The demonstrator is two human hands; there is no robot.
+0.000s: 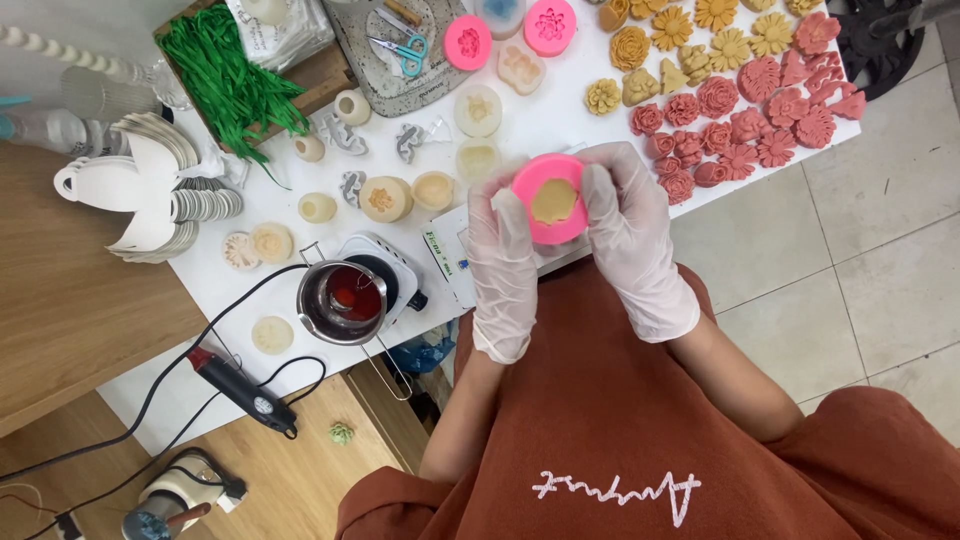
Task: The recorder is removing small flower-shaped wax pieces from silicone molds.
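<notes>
Leftmost, well away from the pink mould (551, 199), a wooden counter (60, 300) carries a stack of white cut-out cards (150, 190), and a wooden tray with green paper shreds (228, 80) sits up and left of the mould. Nearer the mould, on the white table (540, 120), stands a small white hotplate (385, 270) bearing a steel pot of red wax (345, 300); a black cord runs from it down to a black plug unit (245, 392). Pale round casts (385, 197) lie between the tray and the mould. Just left of the mould a white card with a green label edge (440, 250) lies flat, partly hidden by the left hand (503, 265). Both gloved hands are clamped on the mould, which holds a yellow cast and is raised over the table's near edge; the right hand (635, 240) pinches its right rim. Above the mould lie scissors (400, 45) on a grey tray and two more pink moulds (468, 42). Right of the mould, yellow flower casts (690, 30) and red flower casts (760, 110) crowd the table. Beyond them is grey tiled floor (880, 250).
</notes>
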